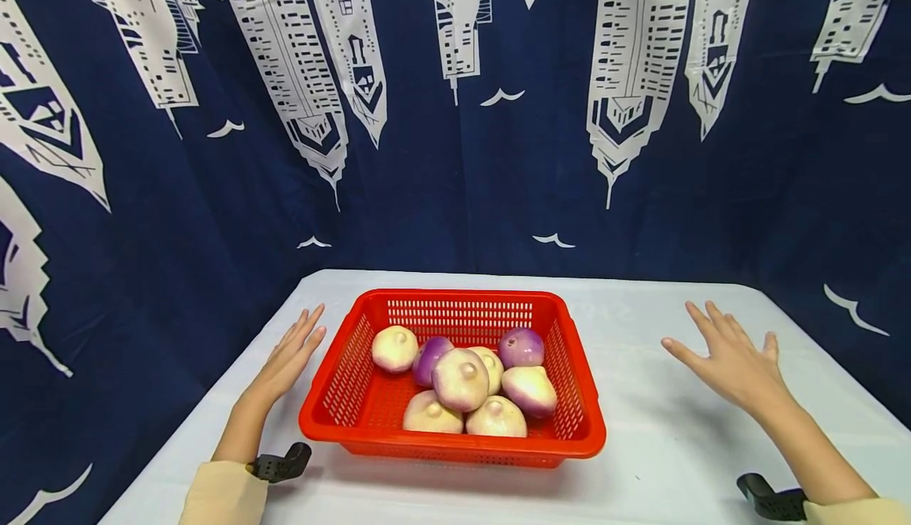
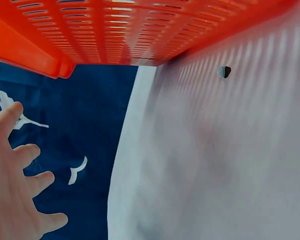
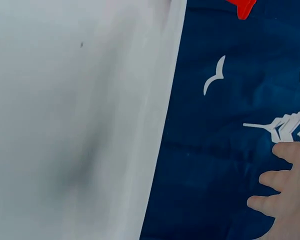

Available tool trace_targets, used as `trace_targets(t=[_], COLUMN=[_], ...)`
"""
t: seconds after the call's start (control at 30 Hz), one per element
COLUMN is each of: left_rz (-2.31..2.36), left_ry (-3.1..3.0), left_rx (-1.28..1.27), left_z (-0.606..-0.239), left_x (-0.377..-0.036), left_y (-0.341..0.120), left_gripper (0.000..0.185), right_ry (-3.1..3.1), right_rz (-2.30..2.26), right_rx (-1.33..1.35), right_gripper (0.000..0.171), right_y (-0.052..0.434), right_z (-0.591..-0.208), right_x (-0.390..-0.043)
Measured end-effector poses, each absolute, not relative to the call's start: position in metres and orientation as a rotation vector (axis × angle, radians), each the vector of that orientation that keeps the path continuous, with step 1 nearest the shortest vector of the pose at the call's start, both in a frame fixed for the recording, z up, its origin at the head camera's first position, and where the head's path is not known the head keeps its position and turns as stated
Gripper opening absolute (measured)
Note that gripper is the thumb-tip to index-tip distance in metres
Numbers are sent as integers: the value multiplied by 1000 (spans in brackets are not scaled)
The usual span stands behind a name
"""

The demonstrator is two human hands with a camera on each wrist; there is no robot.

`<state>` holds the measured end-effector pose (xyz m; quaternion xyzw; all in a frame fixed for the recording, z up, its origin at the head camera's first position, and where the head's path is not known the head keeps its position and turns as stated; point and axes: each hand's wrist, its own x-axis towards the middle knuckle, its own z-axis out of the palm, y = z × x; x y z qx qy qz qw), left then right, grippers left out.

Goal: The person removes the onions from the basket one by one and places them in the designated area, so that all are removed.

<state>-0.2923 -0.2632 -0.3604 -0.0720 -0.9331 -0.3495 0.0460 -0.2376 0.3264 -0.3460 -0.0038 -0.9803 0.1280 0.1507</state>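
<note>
A red plastic basket with slotted walls stands on the white table, holding several purple-and-white onions. One onion rests on top of the others; a pale one lies toward the back left. My left hand is raised just left of the basket, fingers extended and holding nothing. In the left wrist view the basket wall spans the top, above the spread fingers. My right hand hovers over the table well to the basket's right, its fingers spread, with nothing in it. Several onions are partly hidden by the front ones.
The white table extends on both sides of the basket, with its back edge just behind it. A dark blue curtain printed with white buildings and birds hangs behind and at the sides. Each wrist wears a black strap device.
</note>
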Motion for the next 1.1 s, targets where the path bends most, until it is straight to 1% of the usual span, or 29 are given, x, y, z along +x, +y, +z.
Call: trace_targets(t=[0.33,0.7,1.1], left_rz=[-1402,-1646,-1916], left_ry=[-2721,-2574,-2481], left_rx=[-334,-462,-445], left_z=[-365,-367,-375], left_x=[-292,-289,-284], left_y=[-261,-249,-239], left_gripper=[63,56,56], right_ry=[-2781,-2750,-2717], right_rz=[416,487,538], right_rx=[40,107,171], right_gripper=[83,80,80], right_y=[309,291,276], right_z=[-340,-328,-323], right_x=[-235,-232,-227])
